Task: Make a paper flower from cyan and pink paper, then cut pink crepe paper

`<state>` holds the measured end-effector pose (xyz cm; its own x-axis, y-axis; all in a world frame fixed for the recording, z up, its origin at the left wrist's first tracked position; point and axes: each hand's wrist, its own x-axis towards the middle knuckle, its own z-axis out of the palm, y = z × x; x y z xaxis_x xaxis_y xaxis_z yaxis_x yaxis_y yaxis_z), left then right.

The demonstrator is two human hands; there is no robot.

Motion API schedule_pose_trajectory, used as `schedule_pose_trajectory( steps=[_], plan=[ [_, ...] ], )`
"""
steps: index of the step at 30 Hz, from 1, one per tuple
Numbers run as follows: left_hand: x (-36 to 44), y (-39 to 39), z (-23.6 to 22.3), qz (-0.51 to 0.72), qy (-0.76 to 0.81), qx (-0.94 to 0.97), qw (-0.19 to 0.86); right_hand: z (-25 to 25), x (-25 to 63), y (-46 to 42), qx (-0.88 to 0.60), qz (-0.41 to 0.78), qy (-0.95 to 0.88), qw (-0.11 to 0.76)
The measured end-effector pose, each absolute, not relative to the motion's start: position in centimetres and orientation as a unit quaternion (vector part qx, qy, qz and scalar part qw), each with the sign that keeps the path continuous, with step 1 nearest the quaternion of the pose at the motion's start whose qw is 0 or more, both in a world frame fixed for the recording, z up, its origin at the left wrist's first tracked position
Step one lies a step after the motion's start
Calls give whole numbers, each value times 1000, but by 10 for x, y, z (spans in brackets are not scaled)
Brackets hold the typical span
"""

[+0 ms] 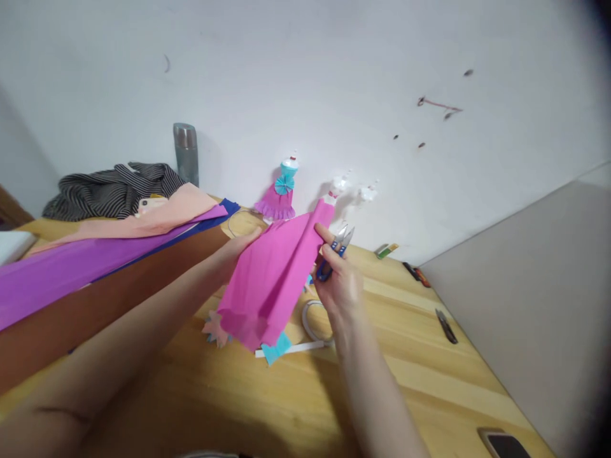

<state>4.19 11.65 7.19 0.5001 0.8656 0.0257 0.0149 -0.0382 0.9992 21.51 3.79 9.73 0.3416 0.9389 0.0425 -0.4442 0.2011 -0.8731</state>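
A bright pink sheet of crepe paper [267, 273] hangs above the table, pulled out between both hands with a fold along its right side. My left hand [249, 242] is closed on its upper left edge, the fingers mostly behind the paper. With my right hand [338, 270] I grip blue-handled thread snips [340, 248], blades pointing up and away. The thumb and index finger of that hand also rest at the paper's right edge. Just beyond stand mini dress forms: one in a teal and purple paper dress [281, 191], and white ones [340, 184] partly hidden.
Purple paper [95, 267], peach paper [143, 219] and brown paper [119, 283] lie at left, near striped cloth [114, 187] and a grey flask [186, 152]. A tape roll [315, 318] and teal scrap [277, 348] lie below. A cutter [446, 326] and phone [503, 443] sit right.
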Motion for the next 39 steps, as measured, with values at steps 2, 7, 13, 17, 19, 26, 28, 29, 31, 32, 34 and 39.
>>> schedule_pose_trajectory(
  steps=[2,7,13,17,19,26,28,29,31,32,34,39],
  plan=[
    [36,122,77,415,398,618,536,101,215,33,-412,462,-336,709],
    [26,96,107,384,379,716,443,104,203,19,-438,426,-378,695],
    [46,64,108,359,313,738,479,107,184,8,-369,553,-437,606],
    [32,92,96,323,297,640,631,110,206,17,-370,507,-457,630],
    [16,107,94,333,333,592,654,106,227,27,-431,402,-466,660],
    [-25,129,110,371,353,525,680,72,265,63,-578,397,-377,605],
    [-27,129,115,389,342,527,674,63,254,67,-568,455,-375,575],
    [-27,128,117,400,335,526,672,59,247,67,-559,483,-374,561],
    [-25,126,118,424,320,519,670,55,234,66,-522,546,-375,537],
    [-24,125,118,433,312,514,672,54,229,65,-478,593,-370,531],
    [-21,123,116,441,301,504,679,54,223,63,-399,656,-362,529],
    [-15,111,108,380,271,505,726,53,221,59,-344,673,-357,548]
  ],
)
